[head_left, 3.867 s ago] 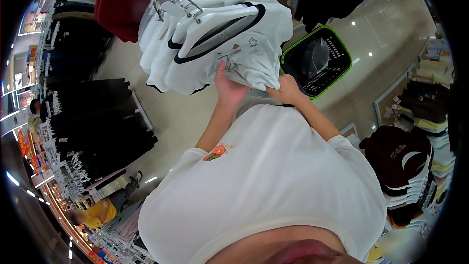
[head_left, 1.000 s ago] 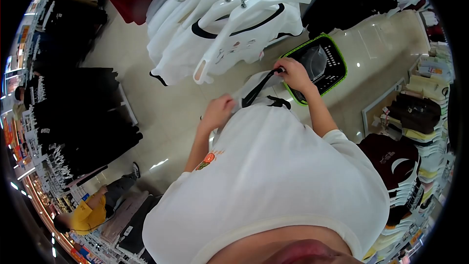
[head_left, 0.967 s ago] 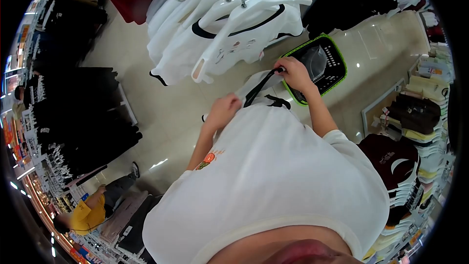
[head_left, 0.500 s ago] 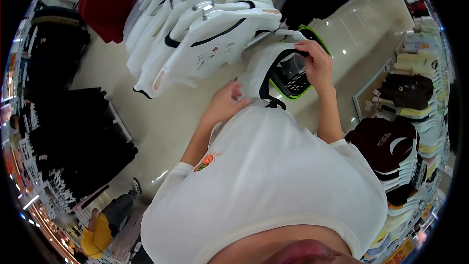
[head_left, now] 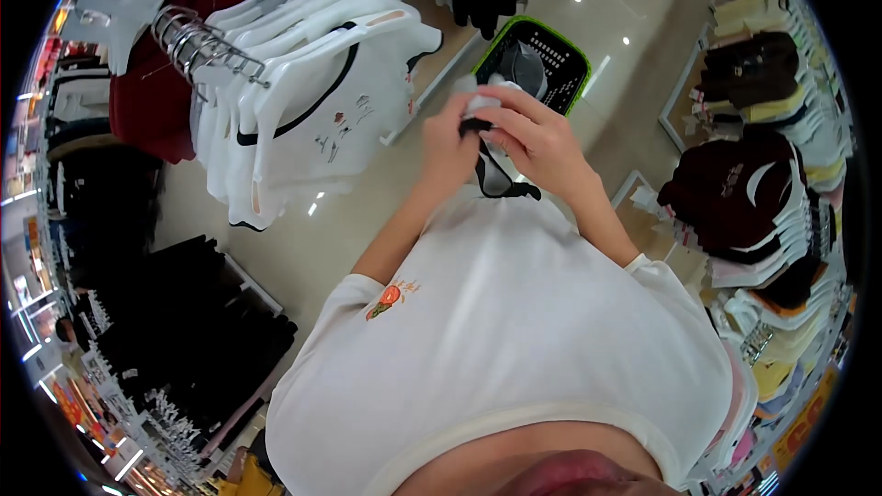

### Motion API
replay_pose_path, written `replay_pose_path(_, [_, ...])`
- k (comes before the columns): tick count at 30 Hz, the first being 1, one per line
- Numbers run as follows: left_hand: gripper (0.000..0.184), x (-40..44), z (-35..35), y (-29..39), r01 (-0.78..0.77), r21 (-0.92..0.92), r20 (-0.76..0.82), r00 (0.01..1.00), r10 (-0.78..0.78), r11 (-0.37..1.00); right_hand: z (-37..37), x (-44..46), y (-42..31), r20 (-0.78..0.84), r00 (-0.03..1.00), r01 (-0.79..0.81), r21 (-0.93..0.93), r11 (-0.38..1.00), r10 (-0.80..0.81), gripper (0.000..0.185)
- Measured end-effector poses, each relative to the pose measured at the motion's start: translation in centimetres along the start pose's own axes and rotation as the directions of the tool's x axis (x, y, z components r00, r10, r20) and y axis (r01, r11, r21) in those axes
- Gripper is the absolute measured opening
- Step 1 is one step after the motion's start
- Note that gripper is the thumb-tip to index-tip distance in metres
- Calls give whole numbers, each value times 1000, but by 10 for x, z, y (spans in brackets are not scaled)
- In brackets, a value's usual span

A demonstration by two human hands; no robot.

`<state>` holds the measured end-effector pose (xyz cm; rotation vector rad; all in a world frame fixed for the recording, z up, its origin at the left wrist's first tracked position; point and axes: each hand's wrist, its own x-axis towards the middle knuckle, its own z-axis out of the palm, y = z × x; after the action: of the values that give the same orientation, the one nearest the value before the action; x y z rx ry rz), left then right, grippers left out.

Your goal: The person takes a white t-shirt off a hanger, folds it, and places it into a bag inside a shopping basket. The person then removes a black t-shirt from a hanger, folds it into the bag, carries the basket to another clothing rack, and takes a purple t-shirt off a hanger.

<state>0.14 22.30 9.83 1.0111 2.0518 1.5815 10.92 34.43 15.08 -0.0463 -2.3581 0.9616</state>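
Observation:
My left hand (head_left: 447,149) and my right hand (head_left: 537,140) are close together in front of my chest. Between them is a bunched white garment with black trim (head_left: 494,180), mostly hidden by the fingers. My left hand is closed around the gathered cloth and slightly blurred. The fingers of my right hand are bent and pinch the upper part of it. Beyond the hands, a black basket with a green rim (head_left: 586,73) sits on the floor, with a grey, shiny item (head_left: 525,69) inside.
White tops with black trim (head_left: 322,115) hang on a metal rack arm (head_left: 207,48) at upper left, beside dark red garments (head_left: 147,101). Black clothes (head_left: 184,331) hang at lower left. A maroon top (head_left: 726,188) and other clothes line the right side. Shiny floor (head_left: 358,197) lies between racks.
My hands have come together, gathering the garment that was spread between them. My view has turned, so the hanging white tops sit further left and the basket shows more fully.

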Motion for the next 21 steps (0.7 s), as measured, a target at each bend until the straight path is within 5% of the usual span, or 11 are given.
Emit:
replay_pose_path(5, [18, 7, 6, -3, 207, -370, -141, 951, -275, 906, -12, -40, -4, -47, 967, -244, 92, 965, 249, 45])
replay_pose_path(6, [21, 7, 2, 4, 243, -461, -55, 952, -301, 854, -9, -51, 4, 14, 949, -314, 144, 938, 316, 53])
replay_pose_path(10, [30, 2, 6, 38, 248, -767, -64, 888, -456, 591, 15, -105, 54, 168, 927, -343, 24, 939, 335, 37])
replay_pose_path(14, [34, -14, -7, 35, 250, -730, -173, 833, -525, 636, 6, -129, 74, -4, 925, -379, -39, 924, 379, 27])
replay_pose_path(18, [38, -37, -21, 19, 273, -823, -135, 759, -637, 499, -27, -123, 87, -127, 908, -408, -60, 911, 399, 30])
replay_pose_path(21, [31, -63, -25, -8, 322, -871, -102, 619, -779, 370, -41, -123, 86, -22, 792, -594, 202, 779, 610, 31])
